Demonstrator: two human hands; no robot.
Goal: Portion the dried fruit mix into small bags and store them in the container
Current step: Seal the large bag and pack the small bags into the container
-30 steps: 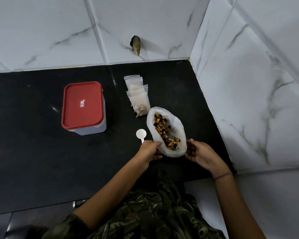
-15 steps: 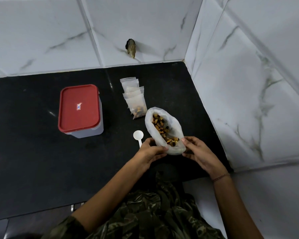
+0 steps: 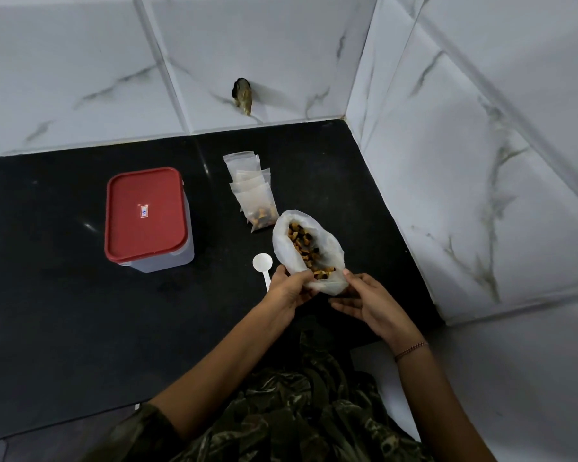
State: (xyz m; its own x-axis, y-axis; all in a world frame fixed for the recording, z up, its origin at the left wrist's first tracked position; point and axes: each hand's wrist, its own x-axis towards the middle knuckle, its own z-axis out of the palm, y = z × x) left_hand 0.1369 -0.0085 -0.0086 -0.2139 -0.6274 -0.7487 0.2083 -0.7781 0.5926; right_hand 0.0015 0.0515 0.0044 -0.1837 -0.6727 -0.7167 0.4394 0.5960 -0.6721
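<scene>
Your left hand [image 3: 289, 288] grips the near end of the translucent white plastic bag [image 3: 327, 258], its fingers curled round the left edge. Your right hand [image 3: 369, 303] pinches the same end, thumb on the rim and fingers beneath. The bag lies open on the black stone tabletop [image 3: 64, 295] with brown and orange dried fruit mix [image 3: 306, 245] inside. A white plastic spoon [image 3: 263, 263] lies just left of it. A stack of small clear bags [image 3: 249, 185] lies beyond. The clear rectangular container [image 3: 161, 261], its red lid [image 3: 146, 215] on, stands farther left.
</scene>
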